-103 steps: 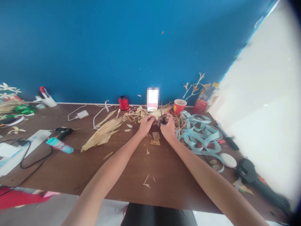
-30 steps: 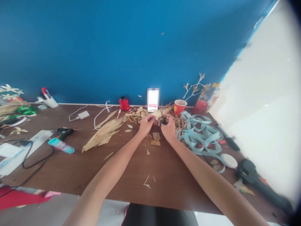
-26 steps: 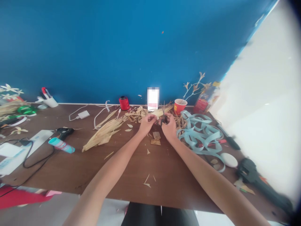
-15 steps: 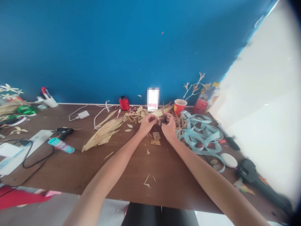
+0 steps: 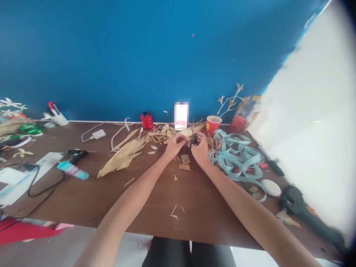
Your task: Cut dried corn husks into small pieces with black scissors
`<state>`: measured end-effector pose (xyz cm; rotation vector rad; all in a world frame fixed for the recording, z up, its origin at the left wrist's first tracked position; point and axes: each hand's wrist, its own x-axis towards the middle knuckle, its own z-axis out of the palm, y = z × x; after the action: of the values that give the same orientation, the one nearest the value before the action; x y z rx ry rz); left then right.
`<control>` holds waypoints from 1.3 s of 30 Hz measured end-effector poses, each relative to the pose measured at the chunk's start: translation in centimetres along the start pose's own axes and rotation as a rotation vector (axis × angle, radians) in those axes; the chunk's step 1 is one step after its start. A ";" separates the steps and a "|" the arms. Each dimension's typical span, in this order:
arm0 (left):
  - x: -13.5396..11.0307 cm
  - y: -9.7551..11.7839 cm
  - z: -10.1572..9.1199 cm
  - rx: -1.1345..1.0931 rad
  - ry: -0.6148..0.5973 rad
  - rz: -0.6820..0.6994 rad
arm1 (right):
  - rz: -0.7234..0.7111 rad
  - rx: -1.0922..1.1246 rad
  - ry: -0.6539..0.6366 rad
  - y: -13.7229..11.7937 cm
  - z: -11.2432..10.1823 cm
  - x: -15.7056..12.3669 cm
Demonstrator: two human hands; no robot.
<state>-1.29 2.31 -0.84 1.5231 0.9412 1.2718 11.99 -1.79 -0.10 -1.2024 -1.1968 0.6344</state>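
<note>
In the head view my left hand (image 5: pixel 175 144) is closed in a pinch over the middle of the table. A small pale piece of dried husk (image 5: pixel 187 140) shows at its fingertips, partly hidden by them. Close beside it, my right hand (image 5: pixel 200 148) is wrapped around the dark handles of a pair of scissors (image 5: pixel 193 141), whose blades point up and away from me. Behind both hands lies a heap of dried husks (image 5: pixel 166 132). Two small brown squares (image 5: pixel 185 163) rest on the table just in front of them.
A bundle of husks (image 5: pixel 122 157) lies left, near a turquoise roll (image 5: pixel 72 170), a glue gun (image 5: pixel 75 155) and a power strip (image 5: pixel 30 176). Rightward are a red paper cup (image 5: pixel 213 125), tangled light-blue ribbon (image 5: pixel 236 157) and a larger dark tool (image 5: pixel 294 200). A blue wall (image 5: pixel 125 59) stands behind.
The view has shifted very slightly. Both hands keep nearly the same place and grip, and the scissors still point away from me.
</note>
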 end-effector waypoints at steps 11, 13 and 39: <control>-0.1 0.3 0.0 -0.028 -0.044 -0.005 | 0.003 -0.013 -0.012 0.1 0.1 0.1; -0.1 0.3 0.1 -0.039 -0.036 -0.013 | 0.010 -0.001 -0.014 0.0 0.1 0.1; 0.0 0.1 -0.3 -0.027 0.164 -0.041 | 0.020 -0.141 0.038 -0.2 -0.1 -0.2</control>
<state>-1.63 2.30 -0.70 1.3878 1.0504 1.3911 11.95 -2.02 0.04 -1.3403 -1.2146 0.5467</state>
